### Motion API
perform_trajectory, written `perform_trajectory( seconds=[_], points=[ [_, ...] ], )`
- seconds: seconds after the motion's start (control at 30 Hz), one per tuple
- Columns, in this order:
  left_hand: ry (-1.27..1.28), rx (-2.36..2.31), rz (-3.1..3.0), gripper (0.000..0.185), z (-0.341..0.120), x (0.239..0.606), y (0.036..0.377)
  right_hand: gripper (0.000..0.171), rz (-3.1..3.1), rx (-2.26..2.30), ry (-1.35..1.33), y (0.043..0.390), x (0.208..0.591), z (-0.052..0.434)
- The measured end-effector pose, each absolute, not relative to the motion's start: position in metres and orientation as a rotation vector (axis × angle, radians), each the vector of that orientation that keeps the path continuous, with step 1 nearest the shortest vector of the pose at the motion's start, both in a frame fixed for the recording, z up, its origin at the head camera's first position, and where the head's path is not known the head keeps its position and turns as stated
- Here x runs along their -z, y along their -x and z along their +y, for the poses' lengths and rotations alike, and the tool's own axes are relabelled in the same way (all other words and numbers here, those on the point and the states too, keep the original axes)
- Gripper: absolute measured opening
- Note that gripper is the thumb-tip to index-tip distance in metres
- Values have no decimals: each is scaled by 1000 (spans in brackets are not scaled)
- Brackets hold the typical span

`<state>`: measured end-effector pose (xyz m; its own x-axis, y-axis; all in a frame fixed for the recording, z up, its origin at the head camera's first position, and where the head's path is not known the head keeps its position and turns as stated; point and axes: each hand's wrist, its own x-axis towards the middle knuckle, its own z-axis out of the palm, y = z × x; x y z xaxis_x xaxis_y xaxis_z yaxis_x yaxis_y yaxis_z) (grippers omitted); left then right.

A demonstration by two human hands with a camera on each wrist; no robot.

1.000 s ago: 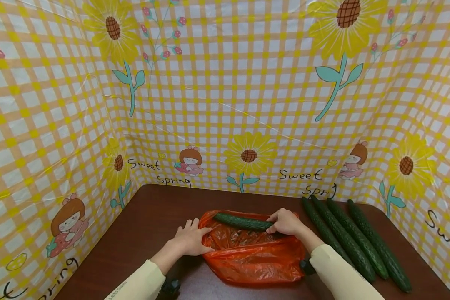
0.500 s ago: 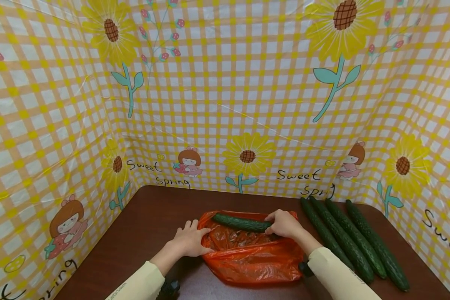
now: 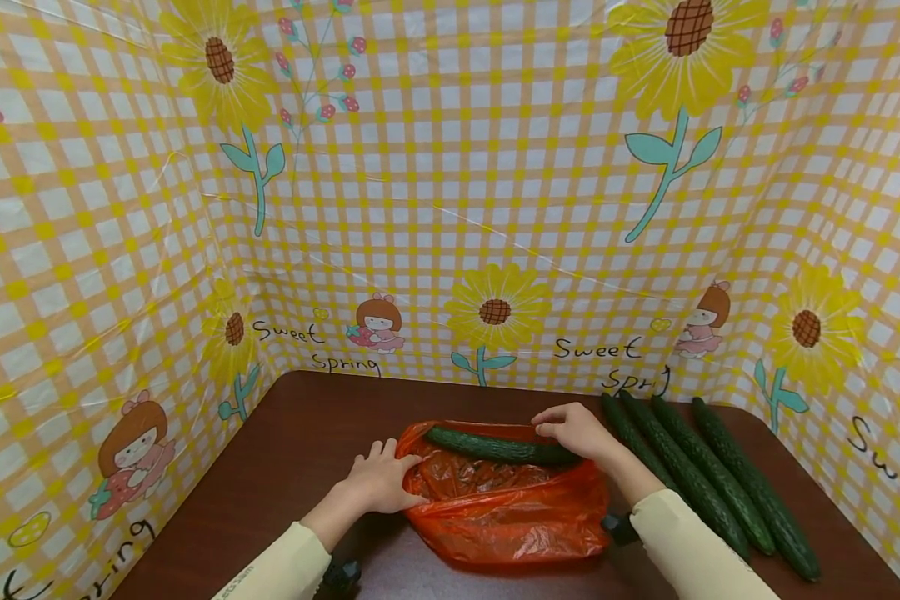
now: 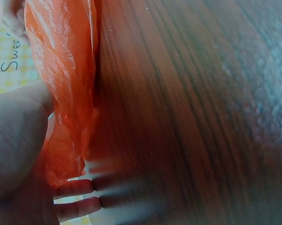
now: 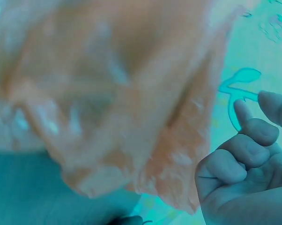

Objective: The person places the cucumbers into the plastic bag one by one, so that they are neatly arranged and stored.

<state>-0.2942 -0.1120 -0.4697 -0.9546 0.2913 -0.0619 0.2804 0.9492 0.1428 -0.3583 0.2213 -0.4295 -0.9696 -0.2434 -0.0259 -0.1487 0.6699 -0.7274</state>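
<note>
An orange-red plastic bag (image 3: pixel 510 527) lies on the table with its mouth facing up. One cucumber (image 3: pixel 487 446) rests in the mouth along the far side, its right end tucked under the plastic. My left hand (image 3: pixel 378 479) stays at the bag's left end, fingers spread and touching the plastic; in the left wrist view two straight fingers (image 4: pixel 77 208) show below the bag (image 4: pixel 68 61). Just above the cucumber's right end is my right hand (image 3: pixel 576 432), holding nothing. The right wrist view shows that hand (image 5: pixel 246 168) with loosely bent fingers beside the blurred bag (image 5: pixel 174 164).
Several more cucumbers (image 3: pixel 720 475) lie side by side on the right part of the dark brown table (image 3: pixel 300 442). A checked cloth (image 3: pixel 450 200) with sunflowers stands as walls at the back and both sides.
My right hand has let go of the cucumber and lifted slightly, up and to the right. The cucumber's right end now shows in the bag. My left hand has stayed put.
</note>
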Motion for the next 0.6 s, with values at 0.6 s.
perform_trajectory(
  seconds=[0.6],
  points=[
    [-439, -181, 3024, 70, -111, 469, 293, 43, 2636, 1406, 79, 351, 414, 268]
  ],
)
